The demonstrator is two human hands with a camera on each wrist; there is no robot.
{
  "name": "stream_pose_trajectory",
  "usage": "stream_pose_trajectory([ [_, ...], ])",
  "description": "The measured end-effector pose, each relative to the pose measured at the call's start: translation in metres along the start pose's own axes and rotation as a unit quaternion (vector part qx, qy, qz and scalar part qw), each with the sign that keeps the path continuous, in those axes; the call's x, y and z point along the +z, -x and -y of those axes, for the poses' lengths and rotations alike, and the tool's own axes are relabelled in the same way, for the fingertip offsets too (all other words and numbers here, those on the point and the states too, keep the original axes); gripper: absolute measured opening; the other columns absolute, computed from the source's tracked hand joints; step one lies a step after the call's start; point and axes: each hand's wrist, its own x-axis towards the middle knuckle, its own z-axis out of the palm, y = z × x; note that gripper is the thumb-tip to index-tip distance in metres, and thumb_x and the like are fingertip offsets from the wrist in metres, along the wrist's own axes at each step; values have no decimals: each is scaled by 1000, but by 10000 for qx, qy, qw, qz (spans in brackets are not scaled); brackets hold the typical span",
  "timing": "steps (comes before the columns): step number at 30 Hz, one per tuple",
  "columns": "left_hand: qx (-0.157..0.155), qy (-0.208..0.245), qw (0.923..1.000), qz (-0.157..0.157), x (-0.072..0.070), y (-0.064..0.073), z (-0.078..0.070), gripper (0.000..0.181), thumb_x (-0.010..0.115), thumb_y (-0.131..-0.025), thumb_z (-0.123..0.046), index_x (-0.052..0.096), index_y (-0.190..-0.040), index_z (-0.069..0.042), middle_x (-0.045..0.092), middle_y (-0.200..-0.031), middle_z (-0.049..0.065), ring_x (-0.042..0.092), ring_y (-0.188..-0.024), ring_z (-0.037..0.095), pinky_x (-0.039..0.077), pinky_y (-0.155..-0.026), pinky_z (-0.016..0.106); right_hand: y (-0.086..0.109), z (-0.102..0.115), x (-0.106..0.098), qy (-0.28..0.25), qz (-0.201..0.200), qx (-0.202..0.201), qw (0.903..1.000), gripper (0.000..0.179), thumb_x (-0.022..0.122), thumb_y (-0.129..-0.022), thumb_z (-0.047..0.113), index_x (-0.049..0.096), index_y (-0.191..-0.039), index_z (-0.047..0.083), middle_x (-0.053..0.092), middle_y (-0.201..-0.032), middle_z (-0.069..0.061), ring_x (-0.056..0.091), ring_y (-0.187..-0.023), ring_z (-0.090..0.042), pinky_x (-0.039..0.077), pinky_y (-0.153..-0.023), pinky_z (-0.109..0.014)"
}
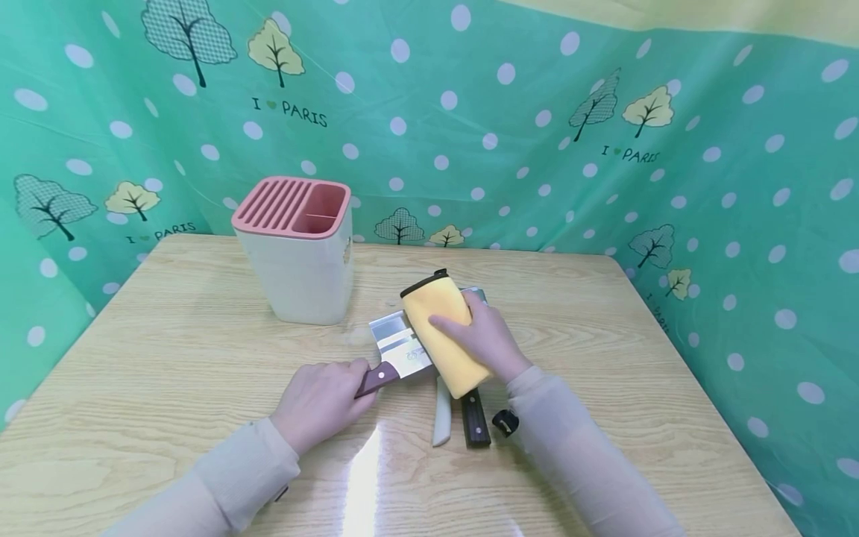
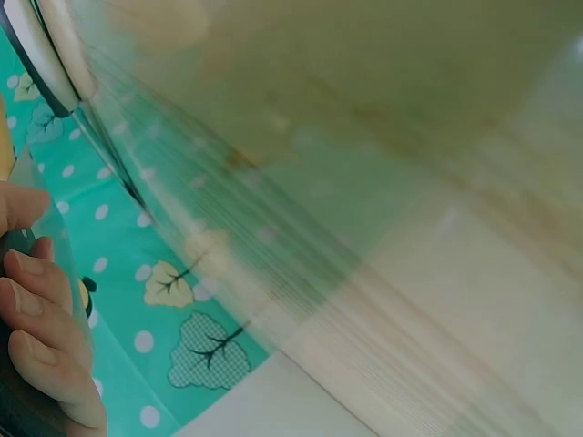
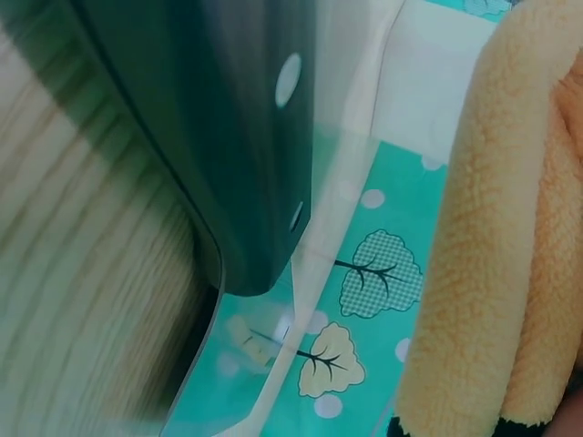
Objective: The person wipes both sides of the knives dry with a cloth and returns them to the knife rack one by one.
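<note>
My left hand (image 1: 325, 403) grips the dark reddish-brown handle of a knife (image 1: 377, 379), whose broad blade points to the right and away. A folded yellow cloth (image 1: 439, 328) with black edging covers part of that blade. My right hand (image 1: 493, 339) holds the cloth from its right side, thumb on top. Beneath them lie a white-handled knife (image 1: 442, 418) and a black-handled knife (image 1: 475, 421), their blades mostly hidden. Curled left fingers (image 2: 41, 309) appear at the edge of the left wrist view. The right wrist view shows the cloth (image 3: 483, 237) near a dark riveted handle (image 3: 246, 137).
A white knife block (image 1: 298, 276) with a pink slotted top stands upright at the back left of the wooden table (image 1: 168, 335). Behind the table hangs a green dotted curtain (image 1: 416, 97). Another shiny metal piece (image 1: 389, 326) lies by the blade.
</note>
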Motion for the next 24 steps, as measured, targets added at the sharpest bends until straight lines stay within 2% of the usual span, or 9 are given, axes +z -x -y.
stream_pose_trajectory([
  [24, 77, -58, 9998, -151, 2, 1, 1, 25, 72, -82, -28, 51, -73, -17, 34, -50, -11, 29, -42, 7, 23, -39, 24, -3, -8, -10, -34, -80, 106, 9999, 61, 71, -84, 54, 50, -130, 21, 67, -87, -13, 66, -61, -22, 54, -53, -35],
])
